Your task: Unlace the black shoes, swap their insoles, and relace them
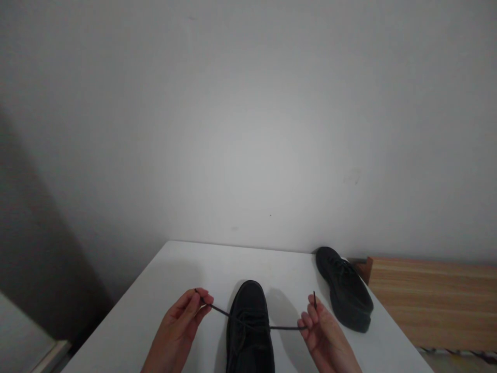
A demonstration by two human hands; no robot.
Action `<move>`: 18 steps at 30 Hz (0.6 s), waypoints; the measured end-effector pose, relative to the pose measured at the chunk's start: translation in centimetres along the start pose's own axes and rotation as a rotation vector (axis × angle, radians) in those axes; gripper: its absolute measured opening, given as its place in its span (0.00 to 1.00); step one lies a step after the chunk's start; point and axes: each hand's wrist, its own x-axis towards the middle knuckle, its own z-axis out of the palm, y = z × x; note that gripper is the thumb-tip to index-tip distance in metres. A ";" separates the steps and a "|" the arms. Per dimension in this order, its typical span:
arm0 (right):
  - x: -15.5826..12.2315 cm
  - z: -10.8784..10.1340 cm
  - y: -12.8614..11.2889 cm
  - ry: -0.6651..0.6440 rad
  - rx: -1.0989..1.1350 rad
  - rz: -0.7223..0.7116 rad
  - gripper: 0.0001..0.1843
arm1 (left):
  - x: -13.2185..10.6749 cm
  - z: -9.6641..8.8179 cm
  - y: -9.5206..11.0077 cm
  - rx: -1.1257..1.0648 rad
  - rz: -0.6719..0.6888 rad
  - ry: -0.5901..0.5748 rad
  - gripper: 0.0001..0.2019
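A black lace-up shoe (250, 300) stands on the white table with its toe toward the wall; its heel end is cut off by the lower frame edge. To its left, my left hand (180, 324) pinches one end of the dark shoelace (220, 311), which runs taut from the shoe. On the other side, my right hand (320, 329) is closed on the opposite shoelace end (287, 328), stretched nearly level, with a short tip poking up above the fingers. Both hands are raised beside the shoe, apart from its upper.
A second black shoe (345, 290) rests at the table's right edge near the wall. The white tabletop (186, 264) meets a pale wall (248, 129). Lower, beyond the right edge, is a wood-grain panel (430, 300).
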 end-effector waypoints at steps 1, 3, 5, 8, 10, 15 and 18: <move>-0.1 0.1 0.0 -0.023 -0.053 -0.003 0.22 | 0.0 -0.1 -0.1 0.014 0.012 -0.026 0.18; -0.3 0.4 -0.1 -0.102 -0.259 -0.008 0.21 | -0.1 -0.1 -0.1 0.094 0.032 -0.083 0.18; -0.7 0.7 -0.3 -0.200 -0.554 -0.019 0.21 | -0.2 -0.1 -0.1 0.270 0.056 -0.148 0.19; -1.3 1.0 -0.5 -0.322 -0.990 -0.104 0.16 | -0.4 -0.1 0.1 0.642 0.158 -0.278 0.16; -1.7 1.1 -0.5 -0.373 -1.188 -0.191 0.12 | -0.4 -0.2 0.1 0.877 0.301 -0.373 0.12; -2.1 1.7 -0.4 -0.481 -1.379 -0.330 0.07 | -0.5 -0.4 -0.1 1.158 0.726 -0.570 0.05; -2.0 1.9 -0.4 -0.537 -1.434 -0.384 0.07 | -0.5 -0.1 -0.2 1.247 0.880 -0.636 0.03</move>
